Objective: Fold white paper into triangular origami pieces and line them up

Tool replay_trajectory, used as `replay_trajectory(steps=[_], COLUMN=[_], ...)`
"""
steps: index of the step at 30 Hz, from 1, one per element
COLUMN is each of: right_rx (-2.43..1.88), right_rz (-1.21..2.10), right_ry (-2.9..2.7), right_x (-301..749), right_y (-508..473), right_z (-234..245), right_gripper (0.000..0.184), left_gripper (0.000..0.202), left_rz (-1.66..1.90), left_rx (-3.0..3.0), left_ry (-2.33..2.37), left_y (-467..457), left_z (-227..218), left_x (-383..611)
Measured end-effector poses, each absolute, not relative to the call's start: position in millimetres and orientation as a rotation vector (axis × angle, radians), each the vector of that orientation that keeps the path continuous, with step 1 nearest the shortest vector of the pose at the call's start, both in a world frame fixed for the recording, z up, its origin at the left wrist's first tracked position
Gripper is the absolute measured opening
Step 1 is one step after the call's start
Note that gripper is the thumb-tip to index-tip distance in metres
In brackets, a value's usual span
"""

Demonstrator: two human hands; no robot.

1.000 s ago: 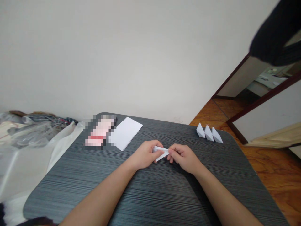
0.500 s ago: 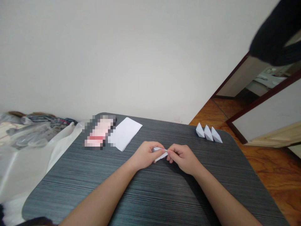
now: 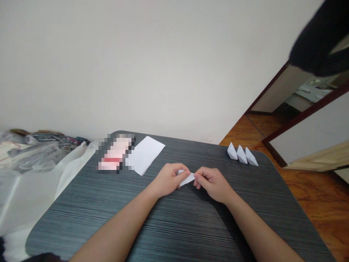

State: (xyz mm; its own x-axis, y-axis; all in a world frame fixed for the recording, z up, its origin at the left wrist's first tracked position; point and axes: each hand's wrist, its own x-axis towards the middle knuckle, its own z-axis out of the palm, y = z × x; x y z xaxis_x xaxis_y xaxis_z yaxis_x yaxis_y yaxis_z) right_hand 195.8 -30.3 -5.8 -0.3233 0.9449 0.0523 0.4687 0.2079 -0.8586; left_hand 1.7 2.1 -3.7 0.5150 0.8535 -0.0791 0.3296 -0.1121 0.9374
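Observation:
A small piece of folded white paper (image 3: 187,180) is held between my two hands, above the middle of the table. My left hand (image 3: 171,179) is closed on its left part, thumb on the near face and fingers behind. With thumb and forefinger my right hand (image 3: 209,182) pinches the pointed right end. Part of the paper is hidden by the fingers. To the right, at the table's far edge, three folded white paper shapes (image 3: 241,154) with pointed tops stand in a row. A stack of white paper sheets (image 3: 148,154) lies beyond my left hand.
The dark wood-grain table (image 3: 174,229) stands against a pale wall (image 3: 163,72). A pixelated pink-and-dark flat object (image 3: 117,151) lies left of the paper stack. Clear plastic bags (image 3: 35,156) are piled at the left. Wooden floor (image 3: 316,189) and a doorway are on the right.
My left thumb and fingers have shifted slightly on the folded paper, and a bit more of its near face shows. My right hand keeps its pinch in nearly the same place.

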Motion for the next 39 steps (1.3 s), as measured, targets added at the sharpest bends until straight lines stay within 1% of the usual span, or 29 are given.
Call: replay_trajectory(steps=[15,25,34,39], right_rx=[-1.325,-1.328,-1.346,-1.356], right_rz=[1.017,1.025,1.027,1.035], right_ry=[-1.870,-1.863,-1.834,-1.825], right_x=[199.4,200.5,200.8,201.7], right_y=[-29.6,-29.3,-28.3,-28.0], right_z=[-8.6,-6.4,-7.1,-8.8], right_gripper=[0.024,0.025,0.026,0.027], left_gripper=[0.026,0.029,0.038,0.038], left_rz=[0.631,0.646,0.657,0.656], left_rx=[1.650,1.662,1.727,1.757], left_ry=[1.050,1.048,1.098,1.077], left_y=[3.4,3.8,3.8,4.0], left_z=[0.1,0.0,3.5,3.7], left_x=[-0.9,-1.8,-2.2,-2.0])
